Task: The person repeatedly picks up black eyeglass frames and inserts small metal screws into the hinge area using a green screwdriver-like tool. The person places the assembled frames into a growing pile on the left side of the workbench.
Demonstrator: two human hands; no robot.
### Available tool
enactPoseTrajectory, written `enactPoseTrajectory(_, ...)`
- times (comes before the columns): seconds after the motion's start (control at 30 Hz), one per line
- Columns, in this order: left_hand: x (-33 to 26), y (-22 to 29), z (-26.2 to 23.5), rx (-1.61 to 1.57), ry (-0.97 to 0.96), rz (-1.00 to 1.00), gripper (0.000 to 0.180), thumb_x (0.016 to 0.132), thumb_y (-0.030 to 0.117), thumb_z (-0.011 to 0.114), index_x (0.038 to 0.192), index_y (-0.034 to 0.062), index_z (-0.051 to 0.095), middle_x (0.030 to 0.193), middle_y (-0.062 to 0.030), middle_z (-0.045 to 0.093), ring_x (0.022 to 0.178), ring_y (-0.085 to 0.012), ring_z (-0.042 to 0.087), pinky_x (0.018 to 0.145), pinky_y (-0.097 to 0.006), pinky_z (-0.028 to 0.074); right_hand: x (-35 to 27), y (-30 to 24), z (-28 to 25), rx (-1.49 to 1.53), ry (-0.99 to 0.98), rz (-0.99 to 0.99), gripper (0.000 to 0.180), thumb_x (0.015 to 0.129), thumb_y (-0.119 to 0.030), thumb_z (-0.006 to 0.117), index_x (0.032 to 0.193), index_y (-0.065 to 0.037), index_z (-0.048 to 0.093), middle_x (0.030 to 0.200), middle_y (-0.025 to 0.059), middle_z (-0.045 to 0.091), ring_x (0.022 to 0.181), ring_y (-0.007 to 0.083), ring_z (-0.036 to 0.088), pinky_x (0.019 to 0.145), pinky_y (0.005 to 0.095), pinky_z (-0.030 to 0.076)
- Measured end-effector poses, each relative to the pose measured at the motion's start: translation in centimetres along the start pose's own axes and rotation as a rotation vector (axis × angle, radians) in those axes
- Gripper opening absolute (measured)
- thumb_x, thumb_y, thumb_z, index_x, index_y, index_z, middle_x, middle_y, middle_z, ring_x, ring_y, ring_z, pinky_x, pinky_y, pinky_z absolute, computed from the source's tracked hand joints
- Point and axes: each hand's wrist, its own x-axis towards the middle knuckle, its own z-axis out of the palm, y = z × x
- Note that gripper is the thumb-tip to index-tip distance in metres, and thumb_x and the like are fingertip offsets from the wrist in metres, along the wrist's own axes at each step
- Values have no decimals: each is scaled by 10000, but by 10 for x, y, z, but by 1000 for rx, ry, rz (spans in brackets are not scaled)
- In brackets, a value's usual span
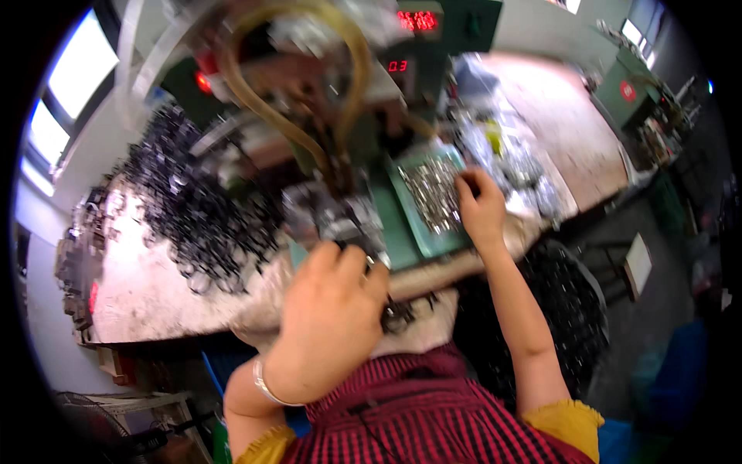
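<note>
My left hand (332,298), with a bracelet at the wrist, is at the front of the machine's metal work area (332,216). Its fingers are curled together, and whatever they hold is mostly hidden. Small dark curved parts (398,315) lie just beside it at the table's front edge. Over at the right, my right hand (483,207) has thumb and forefinger pinched together at the right side of a green tray (421,240). Small shiny metal pieces (431,193) fill that tray. Anything between those fingertips is too small to make out.
A bench machine with yellowish tubing (359,58) and red digits stands ahead, blurred. Black ring-like parts (182,209) are heaped on the left of the table (147,301). Plastic bags (518,166) lie beyond the tray. A large container of dark parts (564,309) stands below, right.
</note>
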Motion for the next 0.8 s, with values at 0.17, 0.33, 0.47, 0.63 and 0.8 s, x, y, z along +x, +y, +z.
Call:
enactPoseTrajectory(0.17, 4, 5, 10, 14, 67, -11, 441, 584, -61, 587, 1003, 27, 689, 990, -148, 622, 921, -352, 569, 779, -427, 499, -112, -79, 17, 43, -347, -215, 111, 864, -98, 660, 956, -46, 696, 881, 117, 685, 776, 288, 656, 710, 377, 520)
enactPoseTrajectory(0.33, 12, 21, 18, 94, 157, 45, 464, 591, -89, 513, 1017, -11, 677, 993, -174, 628, 909, -379, 570, 774, -441, 482, -221, -71, 163, -224, -1021, -465, 156, 882, -136, 622, 986, -52, 703, 935, 104, 690, 843, 285, 656, 762, 395, 514)
enactPoseTrajectory(0.47, -7, 20, 18, 39, 136, -58, 565, 632, -87, 534, 1173, 19, 661, 1153, -191, 623, 1056, -377, 570, 855, -423, 480, -263, -55, 237, -400, -1330, -550, 197, 896, -166, 592, 1010, -56, 709, 977, 94, 694, 897, 282, 656, 803, 409, 510)
enactPoseTrajectory(0.63, -48, 12, 26, -101, 219, 5, 648, 778, 3, 636, 1410, 8, 492, 1439, -227, 503, 1303, -409, 486, 1134, -521, 275, -247, -8, 212, -489, -1406, -440, 250, 913, -204, 554, 1039, -62, 717, 1031, 81, 699, 964, 279, 657, 854, 426, 505)
enactPoseTrajectory(0.8, -97, -31, 59, -159, 376, -3, 536, 969, 159, 586, 1440, -32, 415, 1448, -220, 498, 1337, -356, 476, 1111, -465, 359, -208, 48, 40, -614, -1028, -546, 158, 826, -198, 609, 956, -116, 643, 914, 47, 653, 884, 233, 625, 737, 387, 458)
